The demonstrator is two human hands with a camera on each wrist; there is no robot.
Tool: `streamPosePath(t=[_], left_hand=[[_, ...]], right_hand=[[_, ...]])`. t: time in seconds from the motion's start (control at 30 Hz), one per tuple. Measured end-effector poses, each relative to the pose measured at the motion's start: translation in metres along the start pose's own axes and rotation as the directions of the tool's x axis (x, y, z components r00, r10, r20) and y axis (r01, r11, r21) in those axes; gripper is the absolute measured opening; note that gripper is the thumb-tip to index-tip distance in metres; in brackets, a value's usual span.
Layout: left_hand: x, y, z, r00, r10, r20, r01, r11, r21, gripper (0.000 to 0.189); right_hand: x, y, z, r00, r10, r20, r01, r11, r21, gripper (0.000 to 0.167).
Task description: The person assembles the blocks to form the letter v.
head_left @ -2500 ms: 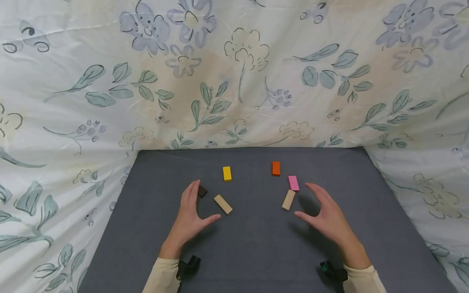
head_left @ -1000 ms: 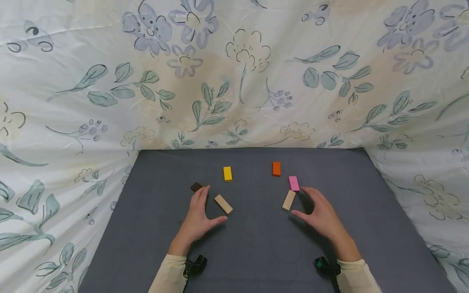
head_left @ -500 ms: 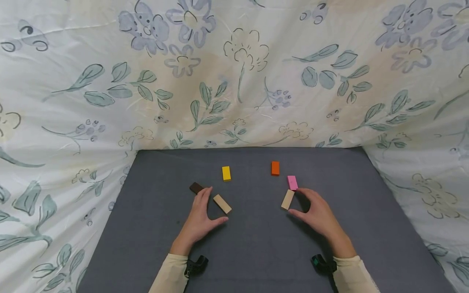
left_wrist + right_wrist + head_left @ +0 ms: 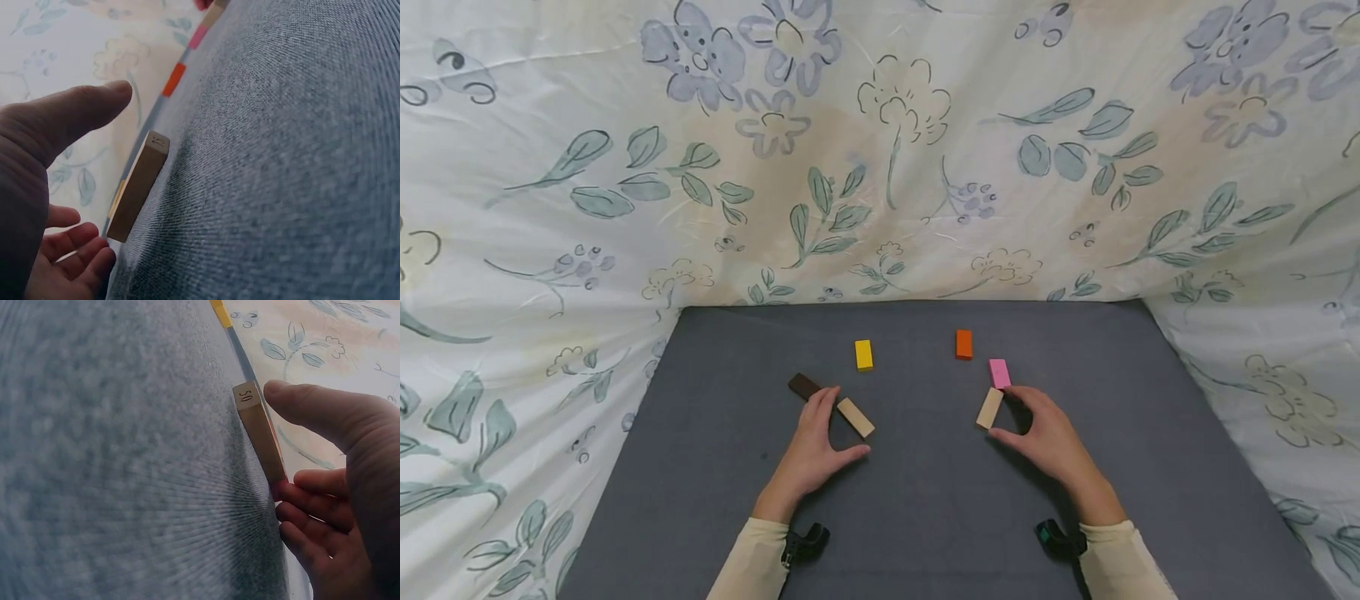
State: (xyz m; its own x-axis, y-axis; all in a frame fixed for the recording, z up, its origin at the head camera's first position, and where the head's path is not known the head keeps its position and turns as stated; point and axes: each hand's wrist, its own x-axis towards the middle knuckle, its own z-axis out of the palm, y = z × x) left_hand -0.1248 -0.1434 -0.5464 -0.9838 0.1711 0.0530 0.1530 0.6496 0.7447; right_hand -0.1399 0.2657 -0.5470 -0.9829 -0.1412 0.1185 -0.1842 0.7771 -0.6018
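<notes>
In the head view my left hand (image 4: 814, 452) spreads thumb and fingers beside a plain wooden block (image 4: 856, 418). The left wrist view shows a gap between the thumb and that wooden block (image 4: 140, 187), with the fingertips close to its lower end. My right hand (image 4: 1051, 437) curves at the ends of a second plain wooden block (image 4: 989, 408). In the right wrist view the thumb tip lies close to the numbered end of this wooden block (image 4: 259, 428), with fingertips by its other end; contact is hard to tell. A dark brown block (image 4: 803, 385) lies just beyond the left fingers.
A pink block (image 4: 999, 373) lies at the far end of the right wooden block. Farther back are a yellow block (image 4: 864, 355) and an orange block (image 4: 964, 344). All lie on a dark grey cloth surface (image 4: 917, 517), bordered by a floral curtain (image 4: 910, 208).
Both hands have moved inward: the left rightward toward its wooden block, uncovering more of the dark brown block, and the right leftward up to its wooden block. The blocks have stayed in place.
</notes>
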Motion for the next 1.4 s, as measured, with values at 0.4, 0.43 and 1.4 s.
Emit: streamPosePath(t=[0.4, 0.43, 1.4], left_hand=[[0.004, 0.002, 0.004, 0.999, -0.032, -0.004, 0.032, 0.999, 0.025, 0.101], [0.004, 0.002, 0.004, 0.999, -0.034, -0.005, 0.034, 0.999, 0.029, 0.099], [0.007, 0.000, 0.011, 0.997, 0.039, -0.060, -0.035, 0.997, 0.068, 0.074]], right_hand=[[0.002, -0.002, 0.002, 1.000, -0.024, -0.014, 0.024, 1.000, -0.006, 0.075], [0.002, -0.002, 0.002, 1.000, -0.026, -0.014, 0.026, 1.000, -0.008, 0.074], [0.005, -0.002, 0.003, 1.000, 0.004, 0.005, -0.004, 1.000, -0.014, 0.074]])
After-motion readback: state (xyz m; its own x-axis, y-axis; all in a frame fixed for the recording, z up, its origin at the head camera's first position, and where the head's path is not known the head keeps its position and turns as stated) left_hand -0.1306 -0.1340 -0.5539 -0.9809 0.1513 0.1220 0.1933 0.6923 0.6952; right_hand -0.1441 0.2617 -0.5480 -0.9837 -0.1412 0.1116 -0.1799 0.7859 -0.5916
